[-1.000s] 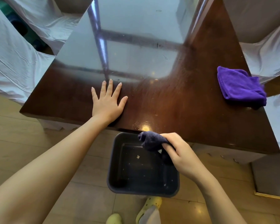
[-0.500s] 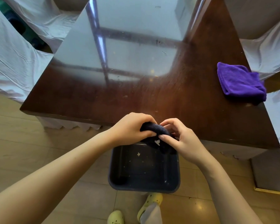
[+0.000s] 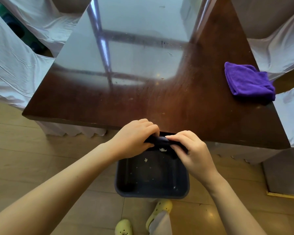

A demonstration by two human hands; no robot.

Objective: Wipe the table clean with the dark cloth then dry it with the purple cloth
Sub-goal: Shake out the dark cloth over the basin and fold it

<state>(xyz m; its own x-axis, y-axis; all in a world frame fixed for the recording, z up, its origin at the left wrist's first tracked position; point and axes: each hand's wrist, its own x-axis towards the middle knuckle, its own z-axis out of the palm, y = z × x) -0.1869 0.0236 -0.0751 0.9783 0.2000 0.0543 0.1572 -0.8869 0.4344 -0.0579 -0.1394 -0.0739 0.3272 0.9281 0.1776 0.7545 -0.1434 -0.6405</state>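
Dark cloth [image 3: 159, 140] between both hands' grips

1. This looks like a restaurant or banquet dining room, judged from the furnishings around the dark wooden table [image 3: 185, 99].
2. The table's glossy top mirrors a large window frame.
3. Chairs in loose white fabric covers [image 3: 12, 70] stand along the table's left side, its far side and its right side, as at a catered venue.
4. A white scalloped skirt [image 3: 70, 131] hangs below the table's near edge.
5. Pale wood-look flooring [image 3: 15, 158] spreads in front of the table.
6. A dark plastic bus tub [image 3: 151, 192] holding crumbs sits on the floor at the table's near edge.
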